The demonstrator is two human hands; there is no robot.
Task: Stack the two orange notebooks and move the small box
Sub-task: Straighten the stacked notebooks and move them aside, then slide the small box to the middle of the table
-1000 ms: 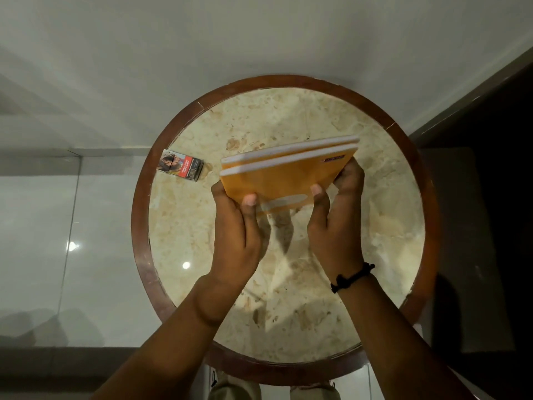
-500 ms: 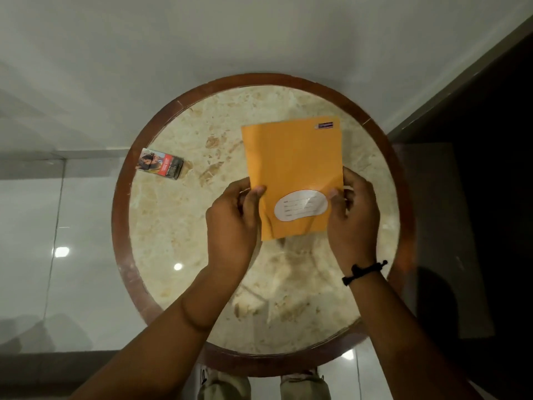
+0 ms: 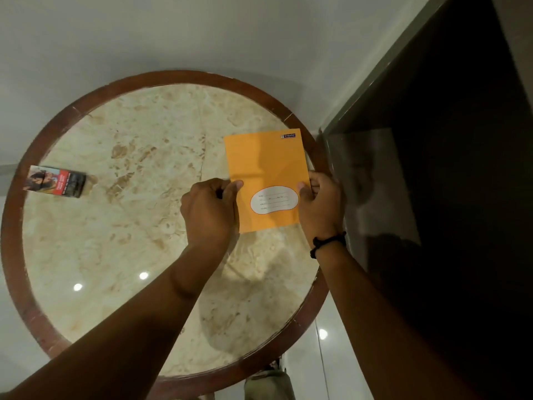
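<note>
Head view: both hands' grip pins orange notebooks (image 3: 264,171) by table rim (image 3: 310,140).

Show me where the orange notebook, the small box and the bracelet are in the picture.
notebook (image 3: 265,166): head view, plain upper part of the cover.
small box (image 3: 56,181): head view, middle of its printed top face.
bracelet (image 3: 327,243): head view, black band at the right wrist.

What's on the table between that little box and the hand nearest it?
Nothing: in the head view only bare marble table lies between the small box and the left hand.

Orange notebook (image 3: 265,168), beige mottled marble table (image 3: 129,226)
</note>
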